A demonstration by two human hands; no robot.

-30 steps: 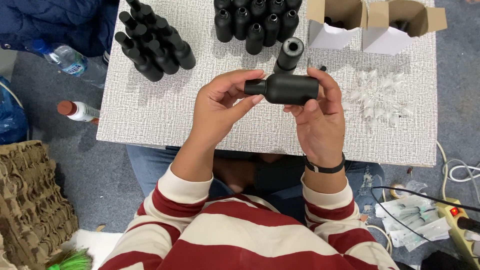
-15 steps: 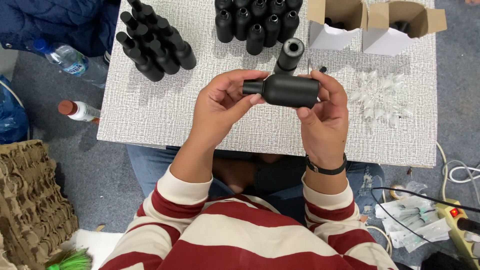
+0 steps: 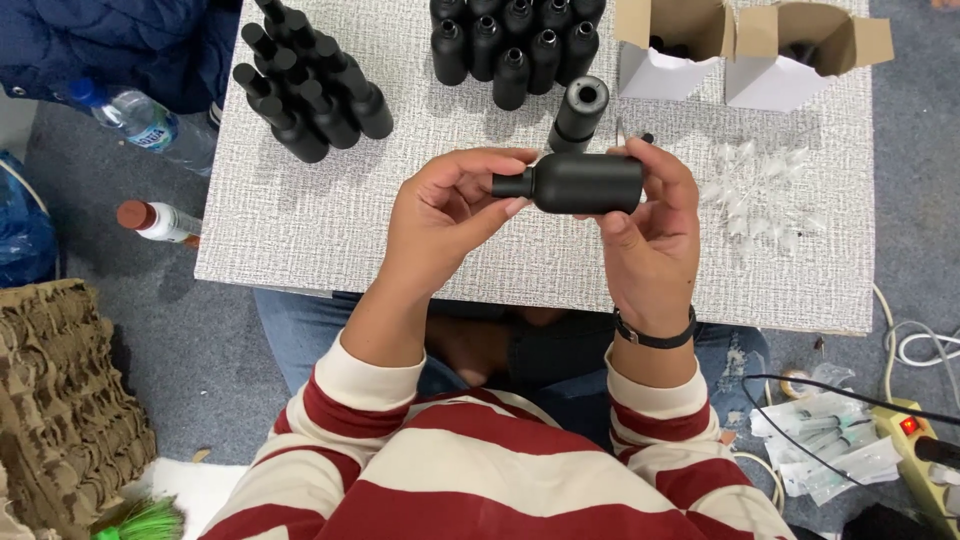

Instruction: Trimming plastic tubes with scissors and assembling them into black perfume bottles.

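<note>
A matte black bottle (image 3: 580,183) lies on its side between two hands, raised above the near middle of a grey textured table (image 3: 300,240). The right hand (image 3: 650,235) is clenched round the bottle's body, thumb over the top and fingers beneath, and carries its weight. The left hand (image 3: 445,220) closes on the narrow neck, thumb and fingertips pinching the mouth end. The bottle's long axis runs left to right, neck pointing left toward the left hand and base pointing right into the right palm; so the left hand is the nearer one to the opening, the right to the base.

Just beyond the held bottle, a single black bottle (image 3: 578,113) stands upright on the table, its open mouth showing. Farther off, a block of black bottles (image 3: 515,40) stands at the far middle, and a second cluster of black bottles (image 3: 310,85) occupies the far left. Two open cardboard boxes (image 3: 745,50) sit at the far right, and a scatter of clear plastic pieces (image 3: 760,185) lies on the table to the right of the right hand, apart from it. A power strip (image 3: 915,440) lies on the floor at near right.
</note>
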